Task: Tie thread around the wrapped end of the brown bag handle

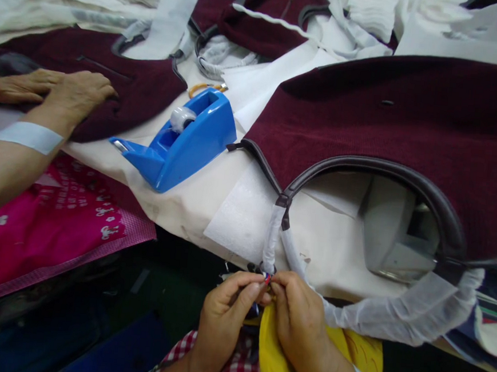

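Observation:
My left hand and my right hand meet at the table's front edge, their fingertips pinching a small red and blue piece whose kind I cannot make out. Just above the fingers hangs the end of a strap wrapped in white tissue. That strap belongs to a maroon fabric bag with dark brown piping around a curved opening. A wider wrapped handle runs off to the right of my right hand. Yellow cloth lies below my right hand.
A blue tape dispenser stands left of the bag, with orange-handled scissors behind it. At left, a co-worker's hands press on another maroon bag. More maroon pieces and white sheets lie at the back.

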`<state>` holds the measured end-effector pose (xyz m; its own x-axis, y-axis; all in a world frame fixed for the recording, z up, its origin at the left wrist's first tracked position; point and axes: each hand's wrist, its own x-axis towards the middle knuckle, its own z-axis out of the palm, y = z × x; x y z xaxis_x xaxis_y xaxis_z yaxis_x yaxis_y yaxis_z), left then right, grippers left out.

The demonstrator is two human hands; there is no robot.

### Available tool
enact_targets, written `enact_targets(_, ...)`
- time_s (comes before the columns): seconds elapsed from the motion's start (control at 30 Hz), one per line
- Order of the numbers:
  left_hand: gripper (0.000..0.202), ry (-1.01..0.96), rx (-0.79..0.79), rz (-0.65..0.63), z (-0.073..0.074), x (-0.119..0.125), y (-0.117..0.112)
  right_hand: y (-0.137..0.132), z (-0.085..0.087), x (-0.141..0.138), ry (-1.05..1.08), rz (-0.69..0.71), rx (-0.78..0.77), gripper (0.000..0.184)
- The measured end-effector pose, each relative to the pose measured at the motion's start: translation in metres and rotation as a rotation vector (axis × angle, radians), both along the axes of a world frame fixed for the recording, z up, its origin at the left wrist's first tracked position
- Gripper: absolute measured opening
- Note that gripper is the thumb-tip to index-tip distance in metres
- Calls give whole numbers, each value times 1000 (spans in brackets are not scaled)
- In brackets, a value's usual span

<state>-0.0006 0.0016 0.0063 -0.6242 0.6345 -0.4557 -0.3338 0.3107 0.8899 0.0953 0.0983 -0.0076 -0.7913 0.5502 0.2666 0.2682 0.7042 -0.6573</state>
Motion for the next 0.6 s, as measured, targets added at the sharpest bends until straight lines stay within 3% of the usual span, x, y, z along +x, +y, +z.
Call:
enact_targets(0.17,16,-186,25,58,1,0,2,8,4,2,15,95,51,22)
enact_targets(0.47,18,85,13,-125,-4,-3,-5,20,13,0,-56,281,4,20)
enact_targets(0.6,19,87,-11,-146,-3,-4,-6,25,13,1,-131,346,-34,19)
